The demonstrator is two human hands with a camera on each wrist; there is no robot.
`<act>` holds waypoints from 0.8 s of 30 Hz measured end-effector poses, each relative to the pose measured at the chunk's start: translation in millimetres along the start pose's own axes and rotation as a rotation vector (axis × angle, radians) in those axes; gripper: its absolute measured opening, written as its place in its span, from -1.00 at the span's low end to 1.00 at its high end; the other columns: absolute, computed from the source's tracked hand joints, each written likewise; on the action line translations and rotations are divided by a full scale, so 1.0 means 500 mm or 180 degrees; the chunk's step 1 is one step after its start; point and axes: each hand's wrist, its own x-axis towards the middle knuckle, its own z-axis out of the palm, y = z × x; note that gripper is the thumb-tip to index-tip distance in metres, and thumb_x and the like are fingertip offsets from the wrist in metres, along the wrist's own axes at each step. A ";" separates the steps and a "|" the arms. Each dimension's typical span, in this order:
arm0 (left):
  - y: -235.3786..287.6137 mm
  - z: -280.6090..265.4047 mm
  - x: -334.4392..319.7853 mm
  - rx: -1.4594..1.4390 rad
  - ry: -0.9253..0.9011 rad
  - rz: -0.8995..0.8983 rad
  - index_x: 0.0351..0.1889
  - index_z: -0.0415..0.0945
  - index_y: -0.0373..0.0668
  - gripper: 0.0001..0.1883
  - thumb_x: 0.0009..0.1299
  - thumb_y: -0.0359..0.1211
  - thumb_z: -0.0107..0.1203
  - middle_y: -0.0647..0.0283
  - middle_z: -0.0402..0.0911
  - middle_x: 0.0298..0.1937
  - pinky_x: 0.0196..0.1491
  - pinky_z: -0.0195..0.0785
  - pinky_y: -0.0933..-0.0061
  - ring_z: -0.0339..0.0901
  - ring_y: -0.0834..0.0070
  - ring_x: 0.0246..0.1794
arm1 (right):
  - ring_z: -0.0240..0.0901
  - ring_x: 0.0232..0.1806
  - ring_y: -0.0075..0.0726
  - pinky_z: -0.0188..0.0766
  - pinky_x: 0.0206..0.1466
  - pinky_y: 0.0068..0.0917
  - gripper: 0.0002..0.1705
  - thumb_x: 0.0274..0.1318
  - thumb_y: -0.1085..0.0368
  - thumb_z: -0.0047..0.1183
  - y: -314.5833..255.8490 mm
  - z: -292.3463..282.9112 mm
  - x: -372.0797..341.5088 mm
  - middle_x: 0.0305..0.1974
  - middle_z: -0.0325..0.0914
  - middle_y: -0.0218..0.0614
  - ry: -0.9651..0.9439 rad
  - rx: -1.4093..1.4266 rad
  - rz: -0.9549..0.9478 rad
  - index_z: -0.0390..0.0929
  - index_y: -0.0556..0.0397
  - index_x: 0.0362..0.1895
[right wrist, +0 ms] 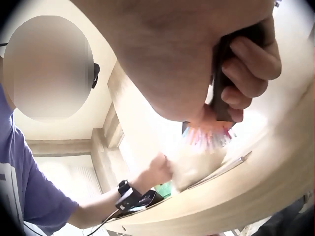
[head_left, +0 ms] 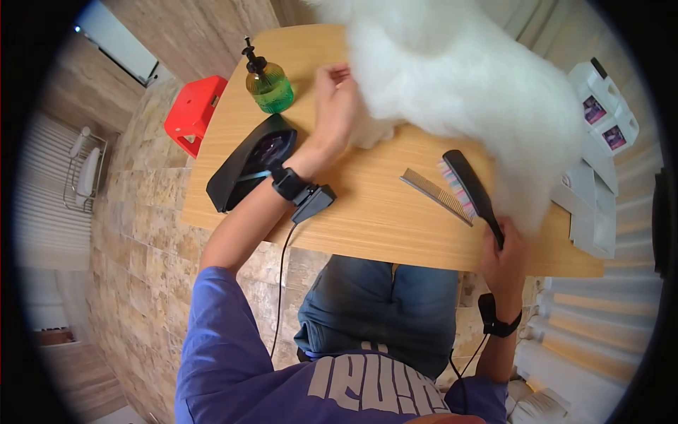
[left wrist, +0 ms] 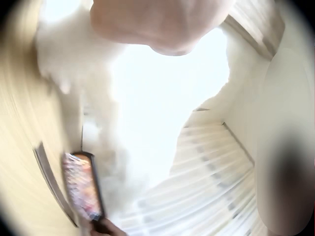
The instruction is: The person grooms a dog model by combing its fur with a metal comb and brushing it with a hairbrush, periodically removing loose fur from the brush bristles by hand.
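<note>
A fluffy white dog (head_left: pixel 459 85) stands on the wooden table (head_left: pixel 367 226); its head is out of view. My right hand (head_left: pixel 505 254) grips the handle of a black hairbrush (head_left: pixel 462 173) with pale, multicoloured bristles, low beside the dog's rear. In the right wrist view the fingers (right wrist: pixel 251 69) wrap round that handle, bristles facing the table. A metal comb (head_left: pixel 431 192) lies flat just left of the brush. At the dog's front, my left hand (head_left: pixel 336 106) is against the fur with loosely bent fingers, partly hidden by the coat.
A green pump bottle (head_left: pixel 270 88) stands at the table's far left, with an open black case (head_left: pixel 244 166) nearer me. Beyond the left edge is a red stool (head_left: pixel 194 113). White boxes (head_left: pixel 597 205) sit at the right edge, near a pale curtain (head_left: pixel 600 318). Cables hang from both wrists.
</note>
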 end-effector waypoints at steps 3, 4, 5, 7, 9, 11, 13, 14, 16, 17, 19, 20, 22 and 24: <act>-0.030 -0.001 0.000 0.0368 -0.0690 -0.0045 0.00 0.34 -0.37 -0.74 0.50 -0.35 -0.11 0.02 0.50 -0.13 0.00 0.37 0.30 0.47 0.29 -0.10 | 0.37 -0.37 -0.15 0.31 -0.25 -0.32 -0.84 0.32 0.33 0.00 0.005 -0.021 -0.007 -0.39 0.47 -0.11 0.0089 -0.0052 -0.0548 0.48 0.19 -0.15; -0.033 -0.009 -0.008 0.0558 -0.0961 0.0191 -0.02 0.34 -0.39 -0.72 0.51 -0.31 -0.12 -0.08 0.51 -0.13 0.02 0.36 0.24 0.47 0.15 -0.10 | 0.37 -0.37 -0.15 0.31 -0.25 -0.32 -0.84 0.32 0.33 0.00 -0.002 -0.029 -0.002 -0.39 0.47 -0.11 0.0084 -0.0101 -0.0570 0.48 0.19 -0.15; -0.036 -0.014 -0.015 0.0757 -0.1235 0.0428 -0.03 0.34 -0.41 -0.69 0.52 -0.27 -0.14 -0.17 0.51 -0.13 0.05 0.35 0.18 0.48 0.02 -0.10 | 0.43 -0.34 0.00 0.35 -0.24 -0.23 -0.81 0.31 0.30 0.05 -0.017 -0.035 0.000 -0.36 0.50 -0.06 0.0071 0.0024 -0.0733 0.48 0.19 -0.14; -0.040 -0.018 -0.026 0.0860 -0.1253 0.0680 0.01 0.35 -0.41 -0.67 0.53 -0.26 -0.13 -0.22 0.52 -0.12 0.05 0.34 0.15 0.47 -0.06 -0.09 | 0.49 -0.31 0.15 0.39 -0.22 -0.14 -0.78 0.30 0.28 0.10 -0.054 -0.042 0.006 -0.32 0.52 0.00 0.0052 0.0136 -0.0890 0.48 0.20 -0.13; -0.048 -0.026 -0.027 0.0982 -0.1286 0.0943 0.04 0.35 -0.41 -0.64 0.53 -0.25 -0.13 -0.26 0.52 -0.11 0.05 0.34 0.12 0.46 -0.14 -0.09 | 0.51 -0.28 0.12 0.41 -0.20 -0.18 -0.74 0.32 0.25 0.13 -0.103 -0.041 0.035 -0.30 0.53 0.00 0.0340 -0.0158 -0.1422 0.46 0.21 -0.12; -0.062 -0.034 -0.024 0.1564 -0.1196 0.1532 0.13 0.37 -0.37 -0.60 0.49 -0.26 -0.09 -0.24 0.56 -0.08 0.03 0.35 0.10 0.50 -0.11 -0.08 | 0.52 -0.32 0.10 0.43 -0.24 -0.21 -0.72 0.32 0.23 0.13 -0.148 -0.042 0.077 -0.33 0.53 -0.03 0.0559 -0.0149 -0.1684 0.46 0.20 -0.11; -0.038 -0.040 -0.016 0.1312 -0.1543 0.0995 0.16 0.37 -0.39 -0.56 0.45 -0.25 -0.06 -0.24 0.57 -0.07 0.04 0.37 0.10 0.52 -0.11 -0.07 | 0.52 -0.37 0.08 0.44 -0.28 -0.23 -0.71 0.33 0.21 0.14 -0.180 -0.032 0.118 -0.37 0.54 -0.06 0.0741 -0.0168 -0.1980 0.46 0.20 -0.10; -0.020 -0.042 -0.014 0.1058 -0.1902 0.0455 0.18 0.37 -0.40 -0.52 0.42 -0.24 -0.03 -0.24 0.58 -0.06 0.05 0.38 0.09 0.54 -0.11 -0.05 | 0.51 -0.44 0.09 0.43 -0.34 -0.25 -0.72 0.34 0.22 0.12 -0.193 -0.026 0.136 -0.41 0.54 -0.07 0.0812 0.0193 -0.1861 0.46 0.20 -0.11; -0.001 -0.046 -0.012 0.1038 -0.1876 0.0422 0.17 0.38 -0.39 -0.49 0.34 -0.25 0.06 -0.23 0.58 -0.05 0.06 0.40 0.10 0.56 -0.07 -0.04 | 0.50 -0.50 0.09 0.43 -0.41 -0.26 -0.74 0.36 0.22 0.11 -0.217 -0.011 0.182 -0.45 0.55 -0.09 0.0835 0.0507 -0.1796 0.46 0.19 -0.11; 0.012 -0.048 -0.012 0.1184 -0.2046 0.0682 0.16 0.39 -0.37 -0.50 0.30 -0.28 0.11 -0.21 0.59 -0.06 0.05 0.41 0.10 0.56 -0.07 -0.04 | 0.47 -0.55 0.12 0.41 -0.45 -0.24 -0.74 0.37 0.21 0.10 -0.227 0.000 0.207 -0.49 0.54 -0.09 0.1092 0.0200 -0.2037 0.47 0.18 -0.12; 0.009 -0.052 -0.011 0.1309 -0.2180 0.0934 0.14 0.40 -0.35 -0.50 0.27 -0.31 0.16 -0.19 0.59 -0.06 0.05 0.42 0.10 0.56 -0.06 -0.04 | 0.45 -0.58 0.18 0.34 -0.52 -0.17 -0.72 0.41 0.18 0.03 -0.228 0.014 0.243 -0.55 0.51 0.01 0.1030 -0.0577 -0.2192 0.46 0.19 -0.15; 0.000 -0.053 -0.007 0.1352 -0.2142 0.1017 0.13 0.41 -0.34 -0.52 0.25 -0.35 0.19 -0.18 0.60 -0.06 0.05 0.42 0.10 0.55 -0.08 -0.04 | 0.45 -0.58 0.18 0.34 -0.52 -0.17 -0.72 0.41 0.18 0.03 -0.220 0.025 0.249 -0.55 0.51 0.01 0.1015 -0.0602 -0.2217 0.46 0.19 -0.15; -0.008 -0.053 -0.002 0.1397 -0.2086 0.1089 0.11 0.42 -0.32 -0.53 0.23 -0.40 0.21 -0.16 0.60 -0.06 0.05 0.42 0.09 0.54 -0.09 -0.03 | 0.44 -0.60 0.20 0.30 -0.55 -0.14 -0.70 0.45 0.17 -0.03 -0.210 0.051 0.256 -0.58 0.49 0.03 0.0730 -0.0013 -0.2001 0.45 0.22 -0.17; -0.011 -0.054 -0.001 0.1442 -0.2146 0.1033 0.08 0.42 -0.31 -0.56 0.23 -0.44 0.22 -0.14 0.60 -0.05 0.07 0.41 0.09 0.52 -0.12 0.00 | 0.45 -0.60 0.24 0.30 -0.56 -0.11 -0.69 0.45 0.18 -0.05 -0.206 0.065 0.256 -0.59 0.48 0.06 0.0587 0.0275 -0.1842 0.44 0.23 -0.20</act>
